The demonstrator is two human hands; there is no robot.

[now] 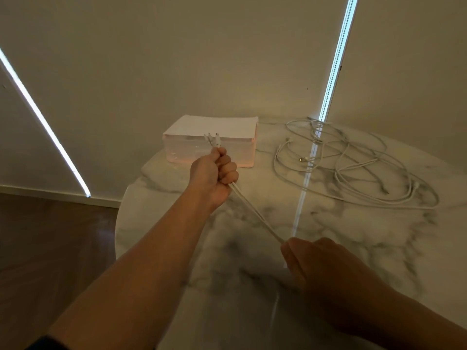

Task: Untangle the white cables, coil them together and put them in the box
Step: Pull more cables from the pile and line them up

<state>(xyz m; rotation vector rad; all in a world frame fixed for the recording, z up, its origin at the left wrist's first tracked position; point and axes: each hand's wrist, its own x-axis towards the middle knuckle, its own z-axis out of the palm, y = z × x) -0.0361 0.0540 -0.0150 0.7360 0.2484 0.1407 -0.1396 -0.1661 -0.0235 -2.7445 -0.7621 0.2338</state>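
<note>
My left hand (214,176) is raised in a fist around a bundle of white cables (255,213), with their plug ends sticking up above the fist. The strands run taut down to my right hand (326,271), which grips them lower down near the table's front. A loose tangle of the white cables (353,162) lies spread on the marble table at the right. The box (209,142), pale and translucent with a white lid on it, stands at the table's back, just behind my left hand.
The round marble table (227,248) ends at the left, with dark wooden floor (50,236) below. A beige wall stands close behind, crossed by bright light strips (336,59). One strip is reflected down the tabletop.
</note>
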